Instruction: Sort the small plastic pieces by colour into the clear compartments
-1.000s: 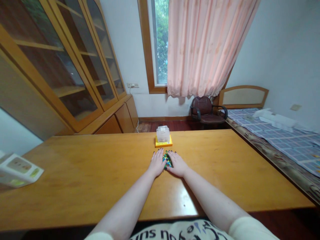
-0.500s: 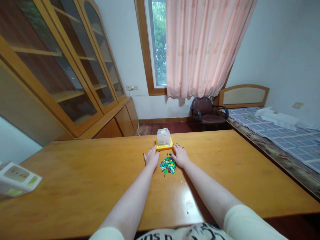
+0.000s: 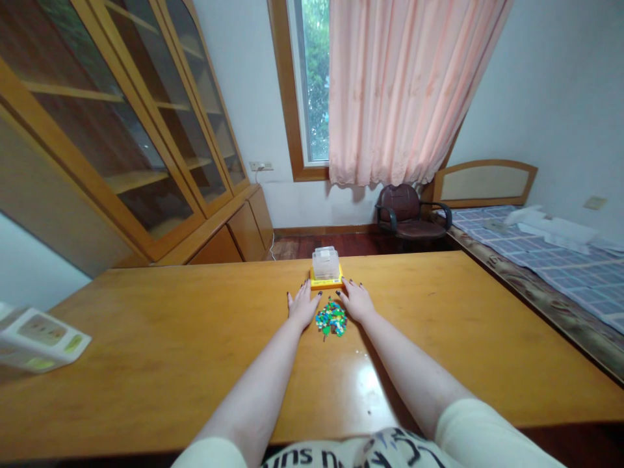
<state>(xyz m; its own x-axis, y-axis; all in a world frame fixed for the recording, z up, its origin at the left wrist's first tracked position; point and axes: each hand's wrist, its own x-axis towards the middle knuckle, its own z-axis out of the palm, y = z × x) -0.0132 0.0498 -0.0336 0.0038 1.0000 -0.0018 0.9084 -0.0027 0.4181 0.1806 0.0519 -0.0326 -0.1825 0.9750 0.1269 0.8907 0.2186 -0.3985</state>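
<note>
A pile of small green, blue, white and yellow building bricks lies on the wooden table between my hands. My left hand rests flat on the tabletop at the left of the pile, its fingers spread and holding nothing. On the other side my right hand also lies flat, fingers apart, its thumb close to the pile. Just beyond the fingertips is a yellow box. A clear plastic case stands on it. I cannot tell whether any fingertip touches the box.
At the table's left edge stands a white container with yellow-green labels. A glass-doored cabinet is at the left. Past the far edge are a brown armchair and a bed at the right.
My hands stay flat beside the pile, with the left thumb slightly farther from it. The whole view has shifted a little, so everything appears slightly farther right and higher.
</note>
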